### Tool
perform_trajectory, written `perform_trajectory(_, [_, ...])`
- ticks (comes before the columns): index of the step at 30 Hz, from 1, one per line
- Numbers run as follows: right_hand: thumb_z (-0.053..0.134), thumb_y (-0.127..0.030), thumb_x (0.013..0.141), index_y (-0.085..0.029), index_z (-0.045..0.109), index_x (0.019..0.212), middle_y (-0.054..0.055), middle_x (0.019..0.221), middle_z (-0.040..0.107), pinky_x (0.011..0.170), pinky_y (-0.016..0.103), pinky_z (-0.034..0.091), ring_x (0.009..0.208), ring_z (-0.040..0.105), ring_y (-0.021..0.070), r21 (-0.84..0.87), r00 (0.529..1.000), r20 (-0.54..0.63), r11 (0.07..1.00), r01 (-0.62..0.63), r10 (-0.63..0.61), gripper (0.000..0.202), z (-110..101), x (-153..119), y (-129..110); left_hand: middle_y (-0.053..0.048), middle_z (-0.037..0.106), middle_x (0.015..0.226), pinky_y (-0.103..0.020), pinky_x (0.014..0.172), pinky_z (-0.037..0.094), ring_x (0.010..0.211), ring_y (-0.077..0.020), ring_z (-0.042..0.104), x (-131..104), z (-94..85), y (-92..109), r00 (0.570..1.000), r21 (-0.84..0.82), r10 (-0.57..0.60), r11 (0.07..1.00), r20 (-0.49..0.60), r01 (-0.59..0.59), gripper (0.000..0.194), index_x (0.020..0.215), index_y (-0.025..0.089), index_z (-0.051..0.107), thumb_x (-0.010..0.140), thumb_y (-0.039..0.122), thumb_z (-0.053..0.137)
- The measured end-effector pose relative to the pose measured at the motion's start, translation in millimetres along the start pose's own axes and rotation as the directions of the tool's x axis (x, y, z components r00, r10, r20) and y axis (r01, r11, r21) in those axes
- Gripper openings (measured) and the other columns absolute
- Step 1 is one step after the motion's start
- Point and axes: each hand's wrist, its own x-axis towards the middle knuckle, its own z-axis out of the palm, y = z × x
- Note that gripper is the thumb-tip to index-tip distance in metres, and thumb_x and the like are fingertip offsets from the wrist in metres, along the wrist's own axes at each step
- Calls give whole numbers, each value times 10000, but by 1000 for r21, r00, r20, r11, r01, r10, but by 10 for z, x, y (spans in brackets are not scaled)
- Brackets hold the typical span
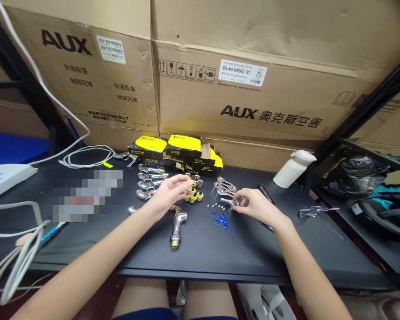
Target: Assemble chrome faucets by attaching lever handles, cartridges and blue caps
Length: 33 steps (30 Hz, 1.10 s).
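Observation:
My left hand point(171, 193) reaches over the desk's middle, its fingers closed on a small yellow part point(190, 182) above several like it. To its right, my right hand point(250, 204) pinches a chrome handle point(231, 202) by its round end. More chrome handles point(225, 182) lie just behind that one. Small screws point(215, 206) and several blue discs point(222, 220) are on the desk between and in front of my hands. A chrome faucet body point(176, 229) with a brass end lies in front of my left hand; several others point(148, 183) are lined up behind my left wrist.
Yellow and black boxes point(183, 146) are stacked at the back against large cartons point(236, 98). A white bottle point(294, 169), a black pen point(266, 194) and clear glasses point(315, 211) are at the right. White cables point(86, 158) and a power strip point(8, 178) occupy the left.

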Motion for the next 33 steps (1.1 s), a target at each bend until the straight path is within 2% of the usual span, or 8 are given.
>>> perform_trajectory(4, [686, -345, 768, -169, 671, 873, 46, 830, 678, 589, 272, 454, 581, 583, 146, -35, 998, -66, 999, 5, -7, 205, -50, 37, -70, -31, 687, 983, -185, 643, 490, 648, -52, 598, 44, -46, 9, 993, -43, 69, 996, -92, -74, 292, 969, 175, 635, 764, 360, 731])
perform_trajectory(7, [623, -337, 841, -172, 671, 920, 45, 831, 682, 626, 273, 458, 625, 595, 148, -71, 982, -152, 992, 103, -113, 189, -27, 202, -198, -43, 692, 1013, -171, 624, 486, 622, -38, 575, 64, -69, 14, 987, -63, 92, 993, -131, -101, 289, 976, 174, 645, 774, 367, 719])
perform_trajectory(12, [627, -198, 825, -175, 684, 977, 52, 926, 694, 737, 267, 475, 789, 631, 161, -93, 970, -100, 972, 214, -223, 164, 236, 718, -332, -73, 707, 994, -180, 593, 486, 608, -55, 586, 72, -66, 13, 982, -78, 95, 991, -162, -109, 332, 972, 147, 666, 724, 347, 761])
perform_trajectory(17, [704, -203, 755, -164, 684, 938, 54, 904, 701, 722, 268, 471, 800, 631, 174, -102, 971, -111, 974, 201, -212, 188, 490, 1052, -363, -78, 709, 1012, -176, 597, 490, 642, -67, 618, 97, -91, 13, 978, -83, 95, 990, -184, -112, 343, 997, 149, 670, 715, 315, 770])
perform_trajectory(20, [718, -228, 742, -160, 682, 876, 48, 856, 698, 690, 267, 459, 763, 621, 172, -104, 972, -132, 978, 179, -192, 155, 552, 1092, -374, -80, 709, 1019, -177, 592, 495, 658, -78, 633, 107, -108, 17, 978, -89, 93, 990, -185, -110, 333, 1000, 150, 665, 719, 297, 767])
perform_trajectory(25, [688, -172, 751, -154, 679, 834, 36, 814, 693, 688, 244, 456, 747, 617, 149, -87, 976, -113, 980, 177, -186, 85, 546, 1096, -361, -110, 719, 1006, -209, 596, 527, 673, -114, 658, 101, -102, 22, 986, -106, 67, 991, -152, -84, 275, 1008, 127, 641, 764, 231, 712])
perform_trajectory(29, [656, -158, 759, -159, 680, 858, 32, 845, 697, 704, 233, 454, 764, 617, 141, -76, 980, -99, 983, 167, -174, 102, 400, 1029, -342, -136, 715, 1019, -225, 600, 544, 678, -131, 669, 99, -96, 29, 990, -118, 48, 991, -134, -64, 222, 995, 105, 627, 796, 199, 653])
perform_trajectory(33, [595, -160, 783, -153, 669, 839, 36, 814, 682, 679, 234, 425, 727, 593, 139, -97, 988, -99, 989, 112, -121, 94, 155, 831, -308, -147, 709, 1036, -231, 601, 552, 681, -137, 673, 100, -104, 27, 991, -115, 40, 992, -127, -55, 232, 1012, 100, 618, 803, 197, 640])
